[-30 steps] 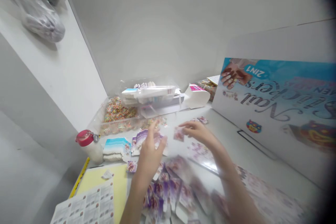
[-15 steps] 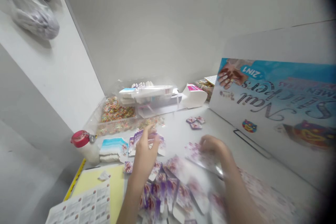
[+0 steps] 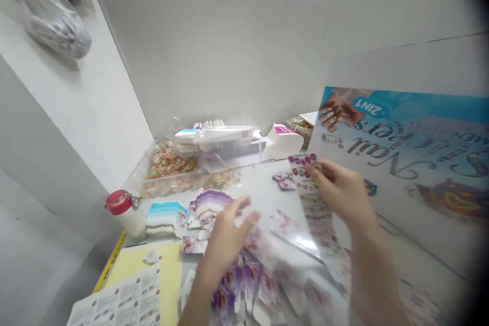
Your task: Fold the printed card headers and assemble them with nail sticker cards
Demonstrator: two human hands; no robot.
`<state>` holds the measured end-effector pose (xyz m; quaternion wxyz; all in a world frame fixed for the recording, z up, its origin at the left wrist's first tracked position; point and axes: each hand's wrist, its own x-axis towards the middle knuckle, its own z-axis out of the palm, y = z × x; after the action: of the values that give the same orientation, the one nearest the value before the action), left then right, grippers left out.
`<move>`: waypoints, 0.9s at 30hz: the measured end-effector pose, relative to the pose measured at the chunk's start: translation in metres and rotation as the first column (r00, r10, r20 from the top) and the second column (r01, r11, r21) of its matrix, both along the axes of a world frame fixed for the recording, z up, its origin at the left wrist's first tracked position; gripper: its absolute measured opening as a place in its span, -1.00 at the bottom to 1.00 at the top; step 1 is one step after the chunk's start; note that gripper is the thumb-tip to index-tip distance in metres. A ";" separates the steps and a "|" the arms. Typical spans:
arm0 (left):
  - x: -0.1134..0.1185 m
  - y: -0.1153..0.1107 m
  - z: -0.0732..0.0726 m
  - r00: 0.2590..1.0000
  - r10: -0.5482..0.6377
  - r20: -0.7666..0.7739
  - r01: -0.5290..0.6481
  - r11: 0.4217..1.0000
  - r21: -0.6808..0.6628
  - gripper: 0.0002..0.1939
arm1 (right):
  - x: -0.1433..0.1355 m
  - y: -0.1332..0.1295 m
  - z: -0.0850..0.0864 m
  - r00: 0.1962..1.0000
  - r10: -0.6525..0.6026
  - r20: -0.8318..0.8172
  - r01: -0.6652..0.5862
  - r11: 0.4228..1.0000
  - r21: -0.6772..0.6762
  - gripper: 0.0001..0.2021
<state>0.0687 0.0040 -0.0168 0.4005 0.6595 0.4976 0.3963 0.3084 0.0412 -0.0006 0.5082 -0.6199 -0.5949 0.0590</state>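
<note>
My right hand [image 3: 338, 188] pinches the upper part of a long strip of nail stickers [image 3: 317, 214], printed with rows of small coloured ovals; its lower end is blurred and hangs toward the table. My left hand [image 3: 231, 234] is raised with fingers and thumb apart, holding nothing. Beneath and beside it lie many small purple-and-white printed cards [image 3: 244, 285], partly hidden by the forearm. A fanned stack of purple cards [image 3: 210, 204] stands just beyond the left hand. Between the hands is a glossy clear-wrapped stack of sticker sheets [image 3: 292, 234].
A large Nail Stickers box [image 3: 405, 142] stands at right. Behind are a tub of colourful bits [image 3: 171, 160] and a white tape dispenser [image 3: 282, 142]. At left sit a red-lidded bottle [image 3: 126, 214], blue cards [image 3: 166, 216] and label sheets [image 3: 122, 298]. Small folded cards [image 3: 284, 182] lie mid-table.
My right hand has lifted up and to the right, bringing up the sticker strip. My left hand has moved right and nearer, away from the fanned purple cards, with its fingers spread.
</note>
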 end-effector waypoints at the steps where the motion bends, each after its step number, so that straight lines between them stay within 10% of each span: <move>1: 0.006 -0.004 0.001 0.999 -0.052 0.001 0.052 0.999 -0.016 -0.44 | -0.011 -0.011 0.011 0.992 0.042 -0.118 -0.033 0.997 0.075 -0.68; 4: 0.025 -0.015 0.001 0.987 -0.158 0.039 0.159 0.987 -0.011 -0.27 | -0.043 -0.034 0.027 0.918 0.142 -0.370 -0.072 0.978 0.196 -0.72; 10: 0.035 -0.013 -0.007 0.978 -0.107 0.181 0.103 0.994 0.032 -0.83 | -0.060 -0.026 0.022 0.812 0.169 -0.558 0.022 0.948 0.318 -0.63; 15: 0.017 -0.005 -0.002 0.916 0.116 0.384 -0.125 0.992 -0.002 -0.80 | -0.049 -0.031 0.027 0.980 0.197 0.020 -0.187 0.888 0.420 -0.52; 19: 0.005 -0.006 0.005 0.868 0.169 0.467 -0.189 0.982 -0.005 -0.79 | -0.052 -0.039 0.030 0.775 0.532 0.340 -0.593 0.798 0.103 -0.67; 27: -0.008 -0.020 0.023 0.922 0.183 0.340 -0.269 0.937 0.225 -0.68 | -0.079 -0.031 0.027 0.716 0.637 -0.287 -0.668 0.744 -0.013 -0.86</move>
<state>0.0610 -0.0164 0.0062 0.3330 0.5734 0.4429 0.6034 0.2289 0.0098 0.0264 0.4922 -0.3848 -0.6974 0.3511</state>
